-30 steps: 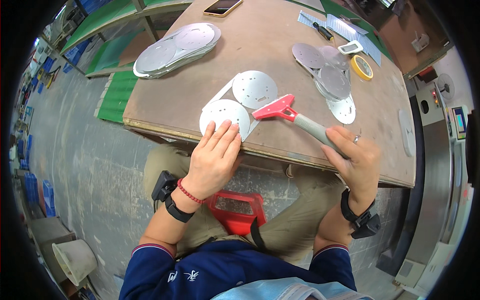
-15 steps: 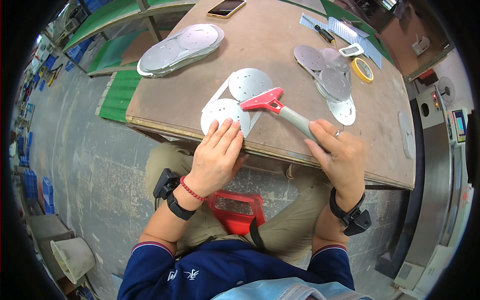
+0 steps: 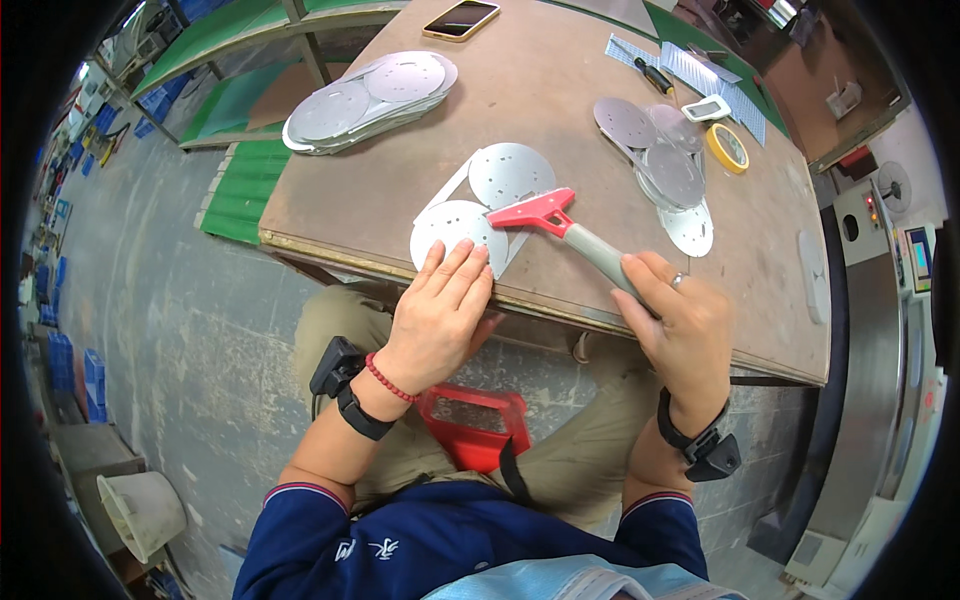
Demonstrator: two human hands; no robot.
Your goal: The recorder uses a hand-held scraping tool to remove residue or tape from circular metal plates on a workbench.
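Note:
My left hand (image 3: pixel 440 310) lies flat on the near end of a thin grey metal plate made of two joined discs (image 3: pixel 480 200), at the front edge of the brown table (image 3: pixel 340 200). My right hand (image 3: pixel 680 320) grips the grey handle of a scraper with a red head (image 3: pixel 560 222). The red head rests on the plate between the two discs, just beyond my left fingertips.
A pile of similar metal plates (image 3: pixel 370 95) lies at the table's far left, another group (image 3: pixel 660 165) at the right. A phone (image 3: pixel 460 17), a screwdriver (image 3: pixel 655 76), a yellow tape roll (image 3: pixel 728 147) sit farther back. A red bag (image 3: pixel 475 425) is in my lap.
The scraper's red head has slid left and nearer across the plate, drawn by my right hand. My left hand has kept pressing on the plate.

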